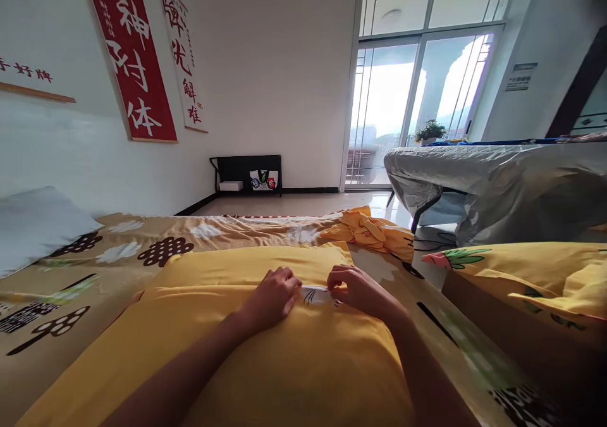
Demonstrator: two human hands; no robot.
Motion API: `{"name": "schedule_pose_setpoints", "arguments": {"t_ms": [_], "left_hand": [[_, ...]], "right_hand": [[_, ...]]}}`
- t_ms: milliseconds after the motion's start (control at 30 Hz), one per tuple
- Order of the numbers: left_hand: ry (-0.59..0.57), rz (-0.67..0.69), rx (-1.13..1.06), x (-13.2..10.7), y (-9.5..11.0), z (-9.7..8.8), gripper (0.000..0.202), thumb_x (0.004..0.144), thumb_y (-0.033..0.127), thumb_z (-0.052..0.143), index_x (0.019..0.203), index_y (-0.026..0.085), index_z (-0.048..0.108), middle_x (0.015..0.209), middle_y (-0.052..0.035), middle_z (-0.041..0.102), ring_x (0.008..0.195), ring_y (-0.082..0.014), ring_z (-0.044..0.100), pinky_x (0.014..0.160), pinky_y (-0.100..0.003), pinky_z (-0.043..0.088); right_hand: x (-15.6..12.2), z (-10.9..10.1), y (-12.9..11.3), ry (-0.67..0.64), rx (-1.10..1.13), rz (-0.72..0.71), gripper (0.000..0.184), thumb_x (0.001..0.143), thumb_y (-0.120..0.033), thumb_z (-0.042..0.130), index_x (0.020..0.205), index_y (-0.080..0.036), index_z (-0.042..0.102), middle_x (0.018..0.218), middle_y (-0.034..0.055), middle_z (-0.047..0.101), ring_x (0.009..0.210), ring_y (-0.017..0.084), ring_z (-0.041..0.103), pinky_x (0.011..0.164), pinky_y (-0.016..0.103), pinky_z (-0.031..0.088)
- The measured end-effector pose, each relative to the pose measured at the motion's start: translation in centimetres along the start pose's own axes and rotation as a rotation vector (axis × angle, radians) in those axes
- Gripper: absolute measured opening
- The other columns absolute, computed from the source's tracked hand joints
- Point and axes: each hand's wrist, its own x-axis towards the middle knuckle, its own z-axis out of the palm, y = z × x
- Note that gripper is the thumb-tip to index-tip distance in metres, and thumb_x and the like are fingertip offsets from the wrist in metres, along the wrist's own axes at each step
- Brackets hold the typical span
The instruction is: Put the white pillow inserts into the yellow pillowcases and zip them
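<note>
A yellow pillowcase with a pillow in it lies on the bed in front of me. At its open far edge a white strip of the inner pillow shows. My left hand is closed, its fingers pinching the yellow cloth at that edge. My right hand is closed too, pinching the same edge from the right. The two hands are a few centimetres apart, with the white strip between them.
The bed has a tan patterned sheet. A white pillow lies at the left, crumpled yellow cloth beyond, another yellow pillow at the right. A grey covered table stands by the glass doors.
</note>
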Motion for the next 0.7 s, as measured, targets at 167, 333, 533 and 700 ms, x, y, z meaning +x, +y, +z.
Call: {"name": "schedule_pose_setpoints", "arguments": {"t_ms": [167, 333, 533, 700], "left_hand": [[0.018, -0.008, 0.001, 2.1, 1.6, 1.5, 0.019, 0.08, 0.009, 0.052, 0.096, 0.016, 0.059, 0.098, -0.0067, 0.06, 0.095, -0.0208, 0.052, 0.087, -0.033, 0.043], [0.038, 0.108, 0.084, 1.5, 1.7, 1.8, 0.015, 0.085, 0.016, 0.049, 0.09, 0.017, 0.063, 0.094, -0.0066, 0.06, 0.09, -0.0204, 0.052, 0.082, -0.034, 0.044], [-0.015, 0.124, 0.032, 3.1, 2.3, 1.8, 0.02, 0.087, 0.021, 0.047, 0.091, 0.018, 0.066, 0.09, -0.0062, 0.063, 0.086, -0.0191, 0.058, 0.076, -0.03, 0.046], [-0.117, 0.064, 0.024, 5.9, 2.7, 2.3, 0.021, 0.087, 0.022, 0.048, 0.096, 0.022, 0.066, 0.09, -0.0052, 0.07, 0.084, -0.0211, 0.065, 0.072, -0.029, 0.048]], "right_hand": [[-0.5, -0.5, 0.3, -0.055, -0.047, 0.022, 0.022, 0.071, -0.011, 0.054, 0.079, -0.022, 0.071, 0.088, 0.0033, 0.064, 0.082, 0.017, 0.056, 0.079, 0.027, 0.04], [-0.9, -1.5, 0.6, -0.154, -0.03, 0.052, 0.028, 0.073, -0.014, 0.058, 0.09, -0.027, 0.076, 0.085, 0.0027, 0.067, 0.075, 0.015, 0.057, 0.073, 0.026, 0.039], [-0.8, -1.6, 0.6, -0.185, -0.033, 0.066, 0.029, 0.073, -0.013, 0.058, 0.09, -0.029, 0.077, 0.081, 0.0016, 0.07, 0.073, 0.015, 0.059, 0.068, 0.024, 0.038], [-1.0, -1.3, 0.7, -0.177, -0.022, 0.055, 0.032, 0.073, -0.011, 0.057, 0.091, -0.028, 0.077, 0.085, 0.0021, 0.072, 0.071, 0.014, 0.059, 0.066, 0.023, 0.039]]}}
